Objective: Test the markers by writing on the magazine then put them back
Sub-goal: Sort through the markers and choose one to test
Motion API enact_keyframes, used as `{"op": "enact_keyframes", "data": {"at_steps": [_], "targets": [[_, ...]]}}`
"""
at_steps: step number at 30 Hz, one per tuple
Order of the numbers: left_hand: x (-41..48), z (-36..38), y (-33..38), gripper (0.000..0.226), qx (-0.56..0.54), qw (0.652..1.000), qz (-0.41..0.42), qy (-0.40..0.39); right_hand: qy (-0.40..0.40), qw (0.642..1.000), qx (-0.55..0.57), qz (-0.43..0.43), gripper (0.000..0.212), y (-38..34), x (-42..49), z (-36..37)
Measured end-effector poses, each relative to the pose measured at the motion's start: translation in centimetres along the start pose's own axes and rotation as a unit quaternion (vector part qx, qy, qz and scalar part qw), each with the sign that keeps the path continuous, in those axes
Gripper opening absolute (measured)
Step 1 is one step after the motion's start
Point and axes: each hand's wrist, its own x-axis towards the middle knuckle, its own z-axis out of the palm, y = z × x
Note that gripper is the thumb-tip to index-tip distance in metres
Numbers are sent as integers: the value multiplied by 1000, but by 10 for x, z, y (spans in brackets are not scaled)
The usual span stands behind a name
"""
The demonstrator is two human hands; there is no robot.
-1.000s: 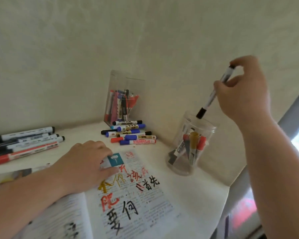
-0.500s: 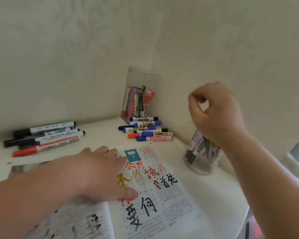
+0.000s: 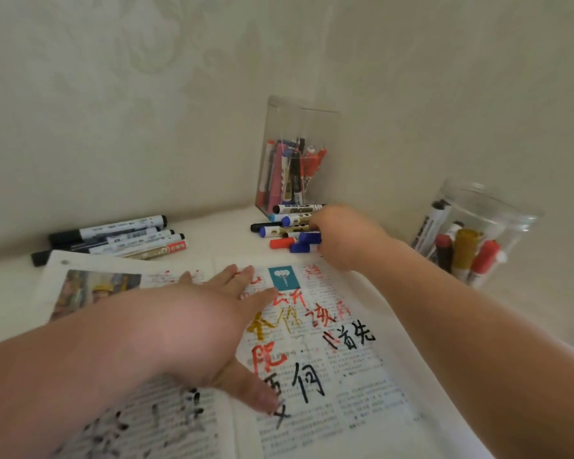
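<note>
Magazine (image 3: 362, 376) under flat left hand (image 3: 212, 319), right hand (image 3: 342, 236) at marker pile (image 3: 285, 226)

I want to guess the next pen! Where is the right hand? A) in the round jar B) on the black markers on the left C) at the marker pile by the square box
C: the right hand is at the marker pile before the square box, apart from the jar.
</note>
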Motion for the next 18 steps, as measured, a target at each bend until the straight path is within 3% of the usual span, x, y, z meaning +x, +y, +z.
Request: {"op": "enact_keyframes", "data": {"at_steps": [9,14,16,18], "targets": [[2,-4,4,141,-23,999,-27,3,38,999,33,-18,16,2,-1,5],[-3,-5,5,132,-10,999,-28,37,150,980,103,-80,13,-7,-16,5],[0,-9,8,107,25,989,-26,140,180,957,177,-146,22,-9,-34,0],[6,-13,9,83,-15,953,-29,302,160,933,267,-182,28,-6,-51,-2]]}}
